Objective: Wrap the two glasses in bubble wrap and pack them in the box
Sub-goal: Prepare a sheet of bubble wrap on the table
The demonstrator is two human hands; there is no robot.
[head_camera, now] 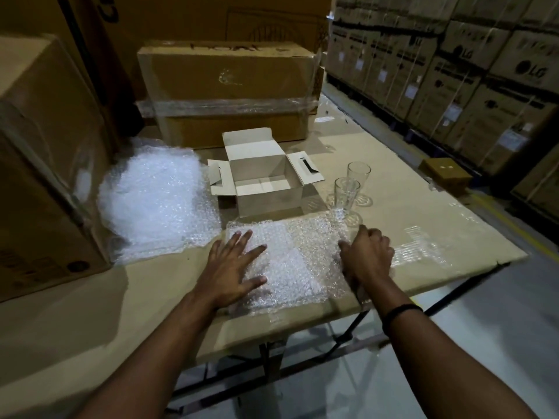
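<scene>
Cardboard covers the table (408, 201), with a bubble wrap pile (157, 195) at far left. The left hand (233, 267) presses flat, fingers spread, on a bubble wrap sheet (290, 261) before the open white box (263, 179), while the right hand (367, 258) grips the sheet's right edge with curled fingers. Two glasses (346, 198) stand upright, unwrapped, right of the box.

Cardboard-topped table (423, 237), and here's the spread: a flat sheet of bubble wrap (296, 258) at the near edge, a crumpled heap of bubble wrap (157, 195) on the left, the open white box (269, 201) dead centre. Just right of it stand the near glass (346, 195) and far glass (358, 173), both upright. A film-wrapped brown carton (227, 74) sits at the back.
</scene>
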